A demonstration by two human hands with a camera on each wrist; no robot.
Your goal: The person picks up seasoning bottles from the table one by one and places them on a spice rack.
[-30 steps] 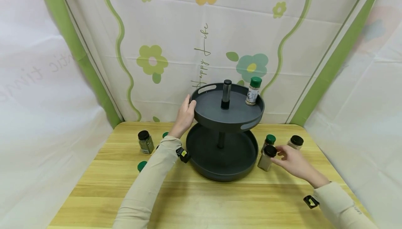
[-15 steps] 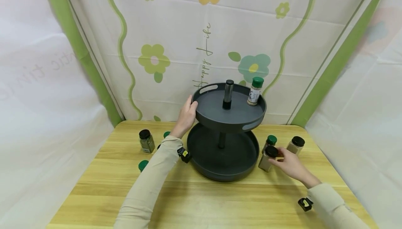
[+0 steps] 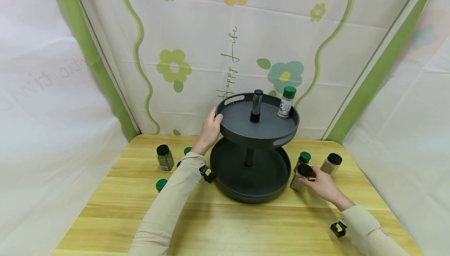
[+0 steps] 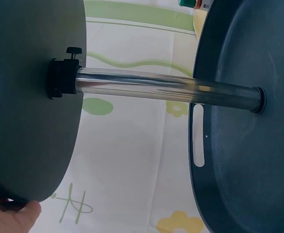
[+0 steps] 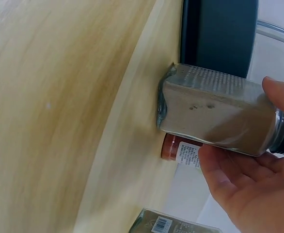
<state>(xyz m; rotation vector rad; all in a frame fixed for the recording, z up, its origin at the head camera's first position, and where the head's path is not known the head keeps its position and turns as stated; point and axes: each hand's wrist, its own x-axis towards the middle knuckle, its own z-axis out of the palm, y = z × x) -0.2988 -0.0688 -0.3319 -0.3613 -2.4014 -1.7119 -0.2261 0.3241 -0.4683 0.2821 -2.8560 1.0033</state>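
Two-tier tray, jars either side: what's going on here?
A person's left hand holds the rim of the upper tray. Their right hand grips a black-capped jar beside the lower tray. One green-capped jar stands on the upper tray, and more jars stand on the table at either side.

The stand [image 3: 258,142] was dark grey; the jar [image 5: 219,114], brown beneath a black lid [image 3: 304,170]; the bench [image 3: 242,226], yellow wood-grained; the curtain [image 3: 204,25], white with green, orange and teal flowers [image 3: 166,67].
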